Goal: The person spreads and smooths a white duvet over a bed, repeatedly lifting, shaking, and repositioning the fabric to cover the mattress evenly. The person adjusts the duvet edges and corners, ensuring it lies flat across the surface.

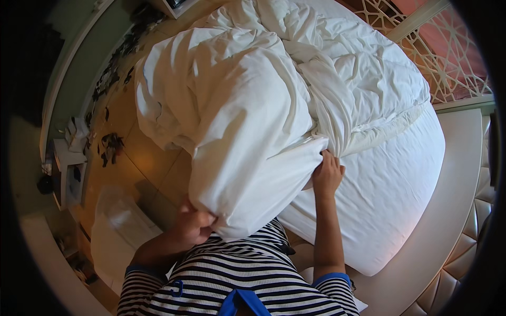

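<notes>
Rumpled white bedding (247, 116) — soft folds, pinched between fingers (331, 163)

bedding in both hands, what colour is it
The bedding is white, seen best in the head view.

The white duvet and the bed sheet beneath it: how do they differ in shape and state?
The duvet is bunched into deep folds; the bed sheet lies mostly flat, with fine wrinkles. The left hand and right hand grip the duvet, while neither holds the bed sheet. Both are white.
</notes>
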Tool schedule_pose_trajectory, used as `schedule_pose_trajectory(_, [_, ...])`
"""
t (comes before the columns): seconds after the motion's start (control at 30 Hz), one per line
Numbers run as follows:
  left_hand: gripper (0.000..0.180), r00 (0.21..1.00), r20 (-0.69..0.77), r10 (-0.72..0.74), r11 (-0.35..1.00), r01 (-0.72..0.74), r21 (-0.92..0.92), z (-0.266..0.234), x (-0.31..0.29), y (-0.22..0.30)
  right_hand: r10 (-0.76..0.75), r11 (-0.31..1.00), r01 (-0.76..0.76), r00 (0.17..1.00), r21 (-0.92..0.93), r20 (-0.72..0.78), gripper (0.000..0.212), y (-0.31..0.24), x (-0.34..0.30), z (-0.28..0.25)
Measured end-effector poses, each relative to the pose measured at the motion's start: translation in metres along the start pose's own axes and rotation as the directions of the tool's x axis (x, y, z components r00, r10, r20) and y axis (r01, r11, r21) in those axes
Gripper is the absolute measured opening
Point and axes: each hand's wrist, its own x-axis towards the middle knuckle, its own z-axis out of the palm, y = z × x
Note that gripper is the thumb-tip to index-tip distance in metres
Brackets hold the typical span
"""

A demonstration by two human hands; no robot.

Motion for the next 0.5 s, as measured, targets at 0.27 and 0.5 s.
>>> schedule_pose_trajectory(0.27, [0.041, 0.892, -0.341, 0.297, 0.952, -0.246, 0.183, 0.006, -0.026, 0.055, 0.397, 0.918, -0.388, 0.896, -0.084, 0.199, 0.018, 0.134, -0.053, 0.002])
schedule_pose_trajectory(0.5, [0.015, 0.958, -0.241, 0.156, 0.981, -0.122, 0.149, -0.014, 0.032, 0.019, -0.181, 0.495, -0.092, 0.962, 0.864, 0.206, 0.047, -0.021, -0.012, -0.046])
